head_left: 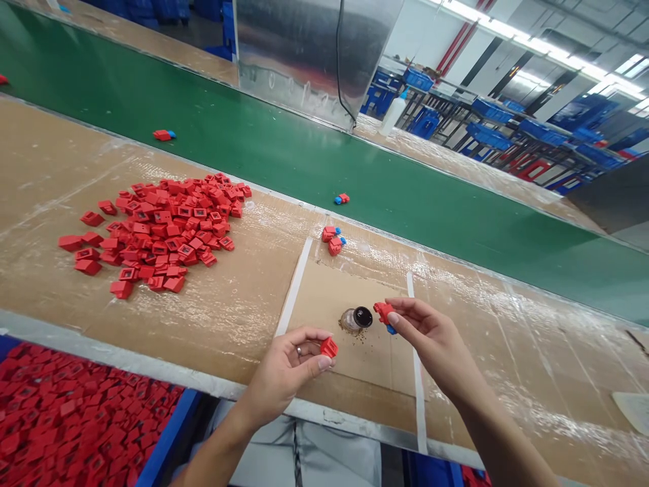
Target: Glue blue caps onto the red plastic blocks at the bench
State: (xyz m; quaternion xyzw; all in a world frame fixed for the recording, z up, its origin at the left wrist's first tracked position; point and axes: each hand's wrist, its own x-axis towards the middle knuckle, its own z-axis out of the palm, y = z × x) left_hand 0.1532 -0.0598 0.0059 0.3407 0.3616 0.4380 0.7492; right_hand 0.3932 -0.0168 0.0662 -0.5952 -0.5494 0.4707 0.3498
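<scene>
My left hand [291, 368] pinches a small red plastic block [329, 347] that has a recess in its face. In my right hand [430, 338], between thumb and fingers, is a red and blue plastic piece [383, 312], its blue part pointing down. Between the two hands a small glass jar [351, 320] with a black top stands on a cardboard sheet [324, 291] held down by white tape. Dark specks lie around the jar's foot. Just beyond the sheet, two red and blue pieces [333, 240] sit side by side.
A heap of red blocks [167, 230] covers the table's left part. Behind runs a green conveyor belt [284, 155] carrying several red and blue pieces. A blue bin [170, 439] full of red blocks stands lower left. A white bottle [393, 115] stands beyond the belt.
</scene>
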